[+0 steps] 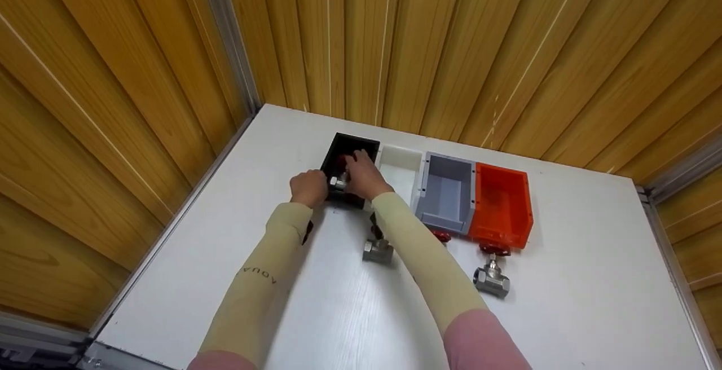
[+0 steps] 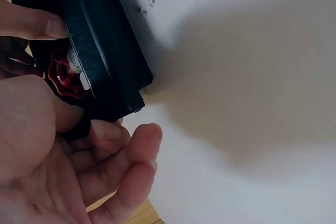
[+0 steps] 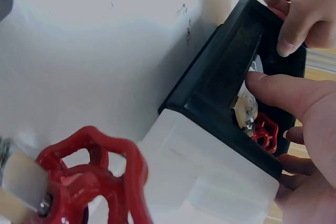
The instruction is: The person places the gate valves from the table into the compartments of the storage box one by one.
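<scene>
In the head view, my left hand (image 1: 309, 188) pinches the side wall of a black bin (image 1: 359, 138). The left wrist view has this hand's thumb inside the wall and curled fingers outside. My right hand (image 1: 365, 176) reaches into the same bin and holds a metal valve (image 1: 338, 183) there. Seen from the right wrist, its thumb (image 3: 275, 90) lies on the valve body (image 3: 244, 109), while the valve's red handwheel (image 3: 266, 132) sits deeper in the bin. Some right fingertips are hidden.
Right of the black bin stand a white bin (image 1: 399, 157), a grey bin (image 1: 448, 189) and an orange bin (image 1: 502, 201). One valve (image 1: 378, 251) lies by my right forearm, another valve (image 1: 492, 280) before the orange bin. A red handwheel (image 1: 441, 236) shows past my sleeve. Wooden panels wall the table.
</scene>
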`<state>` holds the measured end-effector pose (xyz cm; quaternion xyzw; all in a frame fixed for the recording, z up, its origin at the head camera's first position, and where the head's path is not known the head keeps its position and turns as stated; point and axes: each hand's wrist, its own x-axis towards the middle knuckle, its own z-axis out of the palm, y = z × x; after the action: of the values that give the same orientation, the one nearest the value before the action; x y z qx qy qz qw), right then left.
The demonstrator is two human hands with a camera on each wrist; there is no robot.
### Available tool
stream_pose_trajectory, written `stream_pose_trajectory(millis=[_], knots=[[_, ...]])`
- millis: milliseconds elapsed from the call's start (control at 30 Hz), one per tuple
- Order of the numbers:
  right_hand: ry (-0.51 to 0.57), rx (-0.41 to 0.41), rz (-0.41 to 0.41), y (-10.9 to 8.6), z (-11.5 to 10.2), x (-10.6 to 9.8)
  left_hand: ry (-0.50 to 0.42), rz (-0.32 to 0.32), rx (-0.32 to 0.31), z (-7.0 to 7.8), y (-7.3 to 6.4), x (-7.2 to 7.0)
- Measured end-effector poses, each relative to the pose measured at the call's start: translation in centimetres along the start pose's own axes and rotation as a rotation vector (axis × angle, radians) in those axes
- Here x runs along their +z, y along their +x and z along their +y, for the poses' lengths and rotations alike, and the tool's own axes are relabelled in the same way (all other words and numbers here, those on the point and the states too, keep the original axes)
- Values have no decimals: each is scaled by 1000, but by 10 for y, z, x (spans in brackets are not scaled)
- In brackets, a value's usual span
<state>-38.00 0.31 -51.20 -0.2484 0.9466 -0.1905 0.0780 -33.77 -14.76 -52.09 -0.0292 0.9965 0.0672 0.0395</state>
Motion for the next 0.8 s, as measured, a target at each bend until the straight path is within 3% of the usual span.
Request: stream_pose_trajectory(millis=[367,800], knots=[[-33,3,51,-5,-1,-13,-31,2,-14,-4,1,-3],[92,68,47,-25,15,-36,-72,-47,-30,-5,6,-8]])
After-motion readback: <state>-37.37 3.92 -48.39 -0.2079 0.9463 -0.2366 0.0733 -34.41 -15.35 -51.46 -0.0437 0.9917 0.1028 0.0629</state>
